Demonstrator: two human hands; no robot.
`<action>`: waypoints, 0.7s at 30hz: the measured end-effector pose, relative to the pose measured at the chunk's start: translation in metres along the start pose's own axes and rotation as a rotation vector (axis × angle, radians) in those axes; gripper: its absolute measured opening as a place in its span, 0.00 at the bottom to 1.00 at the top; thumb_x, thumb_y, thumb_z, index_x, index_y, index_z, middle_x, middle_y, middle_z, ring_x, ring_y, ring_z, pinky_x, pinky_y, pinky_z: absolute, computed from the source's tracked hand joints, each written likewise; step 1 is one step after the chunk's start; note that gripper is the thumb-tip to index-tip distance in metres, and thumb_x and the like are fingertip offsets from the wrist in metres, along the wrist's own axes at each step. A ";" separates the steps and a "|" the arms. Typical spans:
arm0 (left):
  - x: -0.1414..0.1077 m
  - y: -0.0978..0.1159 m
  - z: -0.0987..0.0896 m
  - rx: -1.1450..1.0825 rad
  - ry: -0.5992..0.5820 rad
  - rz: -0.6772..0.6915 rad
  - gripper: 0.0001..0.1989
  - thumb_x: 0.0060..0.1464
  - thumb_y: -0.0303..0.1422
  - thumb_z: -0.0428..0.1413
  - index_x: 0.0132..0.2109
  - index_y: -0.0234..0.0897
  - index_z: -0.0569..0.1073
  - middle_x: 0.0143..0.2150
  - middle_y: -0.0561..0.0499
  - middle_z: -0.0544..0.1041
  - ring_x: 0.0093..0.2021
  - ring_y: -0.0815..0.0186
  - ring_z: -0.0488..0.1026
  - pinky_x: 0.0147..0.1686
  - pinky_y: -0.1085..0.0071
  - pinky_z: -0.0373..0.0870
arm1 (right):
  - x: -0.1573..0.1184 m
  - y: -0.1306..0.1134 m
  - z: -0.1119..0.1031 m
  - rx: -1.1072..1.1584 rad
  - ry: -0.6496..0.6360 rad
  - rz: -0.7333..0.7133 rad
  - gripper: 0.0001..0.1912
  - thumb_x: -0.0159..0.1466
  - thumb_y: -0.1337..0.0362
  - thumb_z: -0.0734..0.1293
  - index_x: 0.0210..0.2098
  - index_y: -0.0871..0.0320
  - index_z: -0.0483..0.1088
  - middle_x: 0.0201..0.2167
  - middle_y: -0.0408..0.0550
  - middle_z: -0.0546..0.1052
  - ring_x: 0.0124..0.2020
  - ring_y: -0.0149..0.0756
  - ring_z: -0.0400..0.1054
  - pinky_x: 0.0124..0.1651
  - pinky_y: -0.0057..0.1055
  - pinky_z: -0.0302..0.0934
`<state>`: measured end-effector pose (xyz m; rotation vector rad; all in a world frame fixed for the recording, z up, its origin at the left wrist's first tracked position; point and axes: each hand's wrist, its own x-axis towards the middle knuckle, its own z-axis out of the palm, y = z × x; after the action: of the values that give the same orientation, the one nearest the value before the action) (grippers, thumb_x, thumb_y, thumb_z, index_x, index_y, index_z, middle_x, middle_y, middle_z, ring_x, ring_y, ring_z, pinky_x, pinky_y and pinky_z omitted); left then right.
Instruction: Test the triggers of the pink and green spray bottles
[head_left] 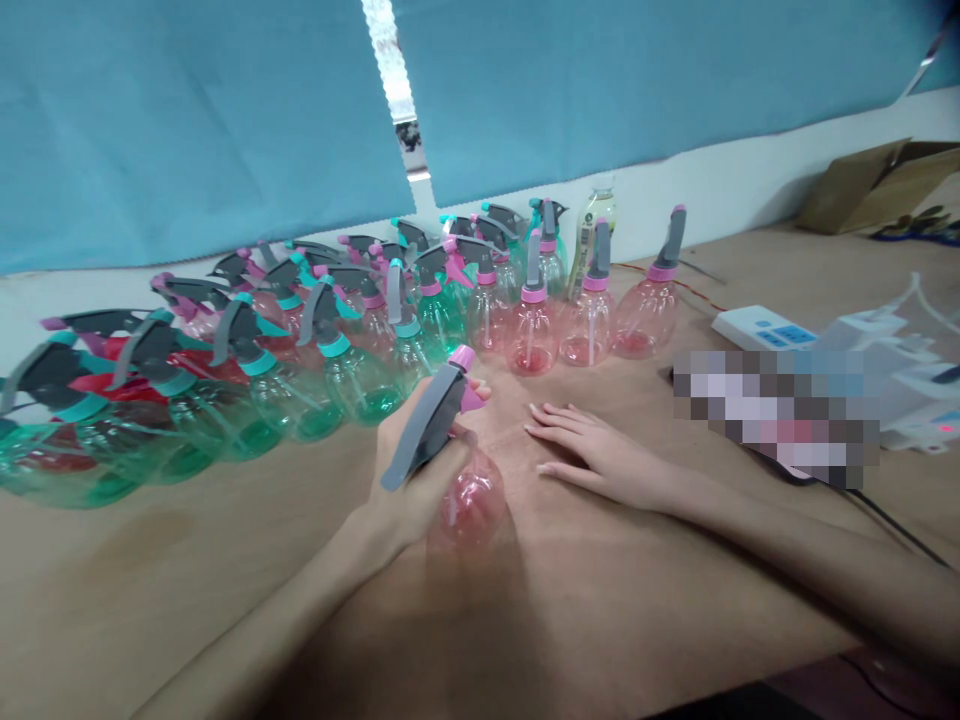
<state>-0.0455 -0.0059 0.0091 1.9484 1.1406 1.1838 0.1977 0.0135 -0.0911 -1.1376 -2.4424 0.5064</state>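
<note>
A clear pink spray bottle with a grey and pink spray head stands near the middle of the brown table. My left hand is wrapped round its neck, just under the spray head, and hides the collar. To the right of this bottle my right hand rests palm down on the table, fingers spread and holding nothing. Beyond both hands are three pink bottles with pink collars, one of them nearest the held bottle.
Rows of green bottles and pink bottles fill the left and back. A labelled drink bottle stands behind. On the right are a white power strip, a blurred-out device, white equipment and cables; a cardboard box sits farther back.
</note>
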 end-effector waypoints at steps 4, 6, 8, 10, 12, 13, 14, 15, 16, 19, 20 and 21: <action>0.001 0.005 0.000 -0.015 0.007 0.007 0.12 0.48 0.27 0.53 0.41 0.41 0.73 0.42 0.52 0.77 0.38 0.63 0.74 0.41 0.66 0.71 | 0.000 -0.002 -0.001 -0.005 -0.011 0.007 0.32 0.68 0.44 0.58 0.66 0.53 0.61 0.69 0.51 0.57 0.70 0.49 0.49 0.70 0.53 0.44; 0.001 0.004 -0.001 0.000 0.010 -0.002 0.12 0.48 0.26 0.53 0.41 0.41 0.73 0.39 0.53 0.77 0.34 0.65 0.73 0.38 0.67 0.70 | 0.000 -0.002 -0.001 0.003 -0.001 0.002 0.31 0.68 0.44 0.58 0.66 0.52 0.61 0.69 0.51 0.57 0.70 0.49 0.50 0.70 0.54 0.44; 0.000 0.001 -0.001 0.007 0.016 0.013 0.11 0.48 0.26 0.53 0.40 0.41 0.73 0.35 0.54 0.75 0.32 0.66 0.71 0.36 0.69 0.68 | 0.000 -0.001 -0.001 0.008 0.004 -0.002 0.31 0.68 0.45 0.58 0.66 0.52 0.60 0.69 0.51 0.58 0.70 0.49 0.50 0.70 0.54 0.44; -0.001 -0.001 -0.001 0.014 0.018 0.032 0.10 0.48 0.25 0.53 0.39 0.41 0.72 0.33 0.55 0.73 0.31 0.67 0.69 0.34 0.70 0.66 | 0.000 -0.001 -0.001 0.003 -0.001 -0.003 0.32 0.68 0.45 0.58 0.66 0.53 0.61 0.69 0.52 0.57 0.70 0.49 0.50 0.70 0.54 0.44; -0.001 -0.001 -0.002 0.014 0.014 0.036 0.09 0.49 0.25 0.53 0.38 0.41 0.72 0.33 0.55 0.71 0.31 0.67 0.69 0.33 0.70 0.66 | 0.000 -0.001 -0.001 -0.001 -0.007 0.001 0.32 0.68 0.44 0.58 0.65 0.55 0.61 0.69 0.52 0.57 0.70 0.49 0.49 0.70 0.53 0.44; -0.001 -0.001 -0.002 0.009 0.013 0.035 0.09 0.49 0.26 0.53 0.39 0.40 0.72 0.33 0.54 0.72 0.31 0.67 0.69 0.33 0.70 0.66 | 0.000 -0.001 -0.001 -0.002 -0.009 0.004 0.33 0.68 0.44 0.58 0.65 0.56 0.62 0.69 0.53 0.57 0.70 0.49 0.49 0.70 0.53 0.44; -0.001 0.000 -0.002 0.007 0.014 0.029 0.09 0.49 0.26 0.52 0.38 0.40 0.72 0.34 0.54 0.72 0.31 0.67 0.69 0.34 0.70 0.66 | 0.001 -0.001 -0.001 -0.004 -0.010 0.006 0.33 0.68 0.44 0.58 0.65 0.56 0.62 0.69 0.53 0.57 0.70 0.49 0.49 0.70 0.52 0.44; -0.001 0.001 -0.002 0.007 0.016 0.020 0.08 0.50 0.26 0.53 0.38 0.40 0.72 0.34 0.54 0.73 0.32 0.67 0.70 0.34 0.69 0.66 | 0.001 -0.002 -0.001 -0.007 -0.010 0.006 0.33 0.68 0.44 0.58 0.65 0.56 0.62 0.69 0.53 0.57 0.70 0.49 0.49 0.70 0.52 0.43; -0.002 0.002 -0.002 0.009 0.021 0.013 0.08 0.50 0.26 0.53 0.38 0.40 0.72 0.34 0.53 0.73 0.32 0.66 0.70 0.35 0.69 0.67 | 0.001 -0.002 -0.001 -0.011 -0.012 0.005 0.33 0.68 0.44 0.58 0.65 0.56 0.62 0.69 0.53 0.57 0.70 0.49 0.49 0.70 0.52 0.43; -0.002 0.002 -0.002 0.020 0.025 -0.002 0.08 0.49 0.26 0.53 0.38 0.40 0.72 0.35 0.52 0.75 0.34 0.65 0.72 0.37 0.68 0.69 | 0.001 -0.002 -0.001 -0.022 -0.017 0.002 0.33 0.69 0.44 0.57 0.65 0.56 0.61 0.69 0.53 0.57 0.70 0.48 0.49 0.70 0.52 0.44; -0.003 0.001 -0.002 0.028 0.027 -0.007 0.08 0.49 0.27 0.54 0.38 0.40 0.72 0.34 0.52 0.75 0.33 0.65 0.73 0.36 0.68 0.70 | 0.001 -0.002 -0.001 -0.018 -0.012 0.001 0.33 0.69 0.44 0.57 0.65 0.55 0.61 0.69 0.53 0.57 0.70 0.48 0.50 0.70 0.53 0.44; -0.003 0.000 -0.002 0.041 0.041 -0.016 0.08 0.49 0.28 0.54 0.38 0.41 0.72 0.34 0.52 0.75 0.33 0.64 0.73 0.36 0.67 0.71 | 0.001 -0.002 -0.001 -0.011 -0.006 -0.002 0.32 0.68 0.44 0.57 0.65 0.55 0.61 0.69 0.53 0.58 0.70 0.48 0.50 0.70 0.53 0.44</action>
<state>-0.0483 -0.0084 0.0088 1.9493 1.2087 1.2062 0.1968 0.0135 -0.0890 -1.1400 -2.4537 0.4971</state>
